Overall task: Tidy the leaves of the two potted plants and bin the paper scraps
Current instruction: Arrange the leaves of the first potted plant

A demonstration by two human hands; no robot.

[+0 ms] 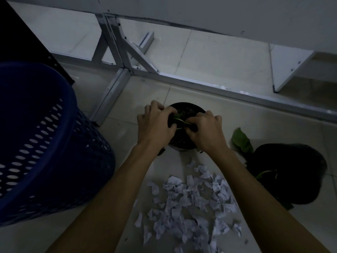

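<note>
A small black pot [189, 108] with dark soil stands on the tiled floor in the middle of the view. My left hand [155, 123] and my right hand [207, 128] are both over it, their fingers closed on the small plant's green leaves and stems [179, 118]. A second black pot [291, 172] sits to the right, with a large green leaf [241, 141] sticking up and a stem across its top. A heap of torn white paper scraps [191, 203] lies on the floor between my forearms.
A big dark blue perforated plastic basket [54, 143] stands at the left. Behind the pots run a metal floor rail and frame legs [124, 57], with a white panel [290, 68] at the right. A black object fills the top left corner.
</note>
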